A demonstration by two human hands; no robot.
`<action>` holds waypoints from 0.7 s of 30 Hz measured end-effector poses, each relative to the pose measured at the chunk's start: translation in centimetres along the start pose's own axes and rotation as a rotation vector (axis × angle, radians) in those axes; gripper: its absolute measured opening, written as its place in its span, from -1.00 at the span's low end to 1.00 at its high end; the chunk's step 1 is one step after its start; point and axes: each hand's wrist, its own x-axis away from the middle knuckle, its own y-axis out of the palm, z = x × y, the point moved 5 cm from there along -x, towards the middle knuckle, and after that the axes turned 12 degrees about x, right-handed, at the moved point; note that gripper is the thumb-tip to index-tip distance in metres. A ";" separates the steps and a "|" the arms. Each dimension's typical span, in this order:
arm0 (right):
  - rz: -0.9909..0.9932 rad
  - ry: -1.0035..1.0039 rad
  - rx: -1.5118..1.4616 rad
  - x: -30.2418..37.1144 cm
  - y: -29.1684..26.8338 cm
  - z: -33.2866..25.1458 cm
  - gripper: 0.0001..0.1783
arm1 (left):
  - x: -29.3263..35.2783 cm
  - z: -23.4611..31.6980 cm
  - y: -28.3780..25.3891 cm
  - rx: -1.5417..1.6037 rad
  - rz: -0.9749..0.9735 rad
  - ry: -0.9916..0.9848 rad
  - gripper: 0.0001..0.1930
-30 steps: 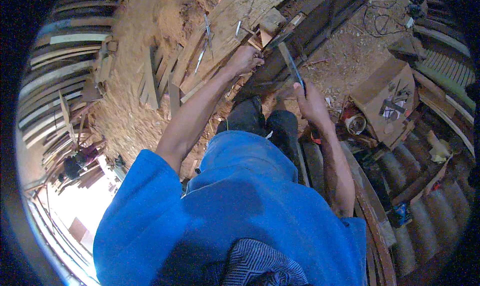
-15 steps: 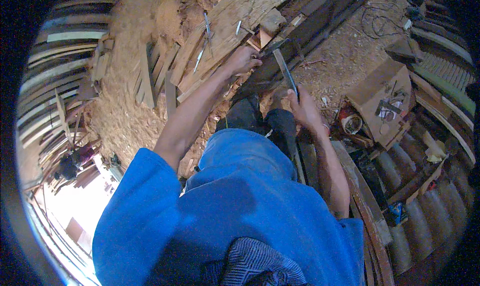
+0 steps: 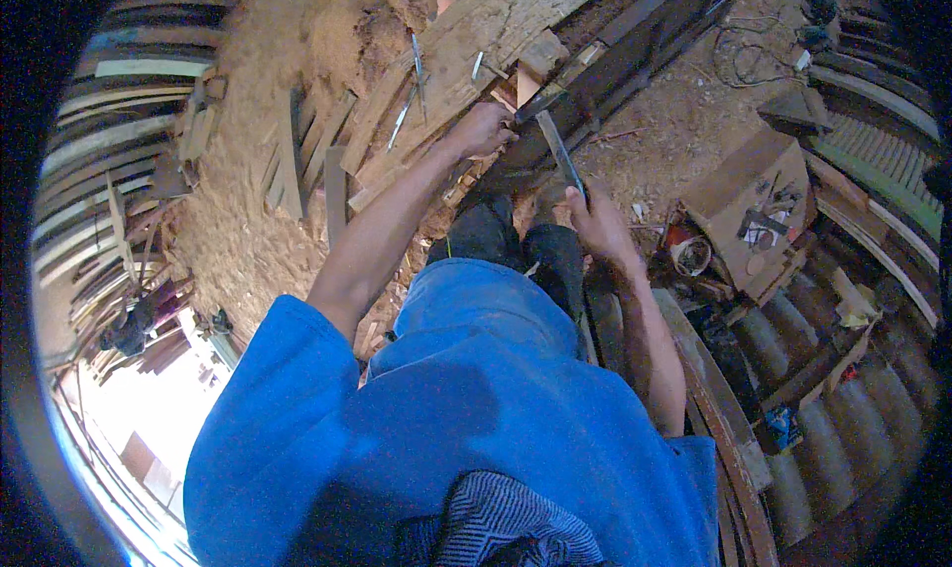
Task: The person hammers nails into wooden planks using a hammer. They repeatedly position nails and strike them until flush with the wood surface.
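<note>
One tool (image 3: pixel 562 152) in the right hand (image 3: pixel 603 222), the left hand (image 3: pixel 483 130) close to its far end

The right hand is closed around the lower part of the tool's handle, with the thumb laid along it. The tool points upward and a little to the left. Its dark head (image 3: pixel 538 105) is just beside the left hand, near the edge where the wide planks (image 3: pixel 451 96) meet a dark beam (image 3: pixel 620 76). The left hand has its fingers bent inward at this same edge; whether they grip something, I cannot tell. A wood block (image 3: pixel 542 53) lies a little beyond, also at this edge. Nearer to the left edge of the planks lie thin, shiny pieces (image 3: pixel 402 119). Right of the beam, on the floor (image 3: pixel 684 101) with its shavings, a cable (image 3: pixel 754 51) makes loops, and a reddish can (image 3: pixel 689 253) is beside a brown board (image 3: pixel 729 195).
</note>
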 end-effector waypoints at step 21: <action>0.033 0.005 -0.194 0.2 0.5 1.0 -0.58 | 1.8 0.5 -0.2 -0.071 0.127 -0.207 -0.69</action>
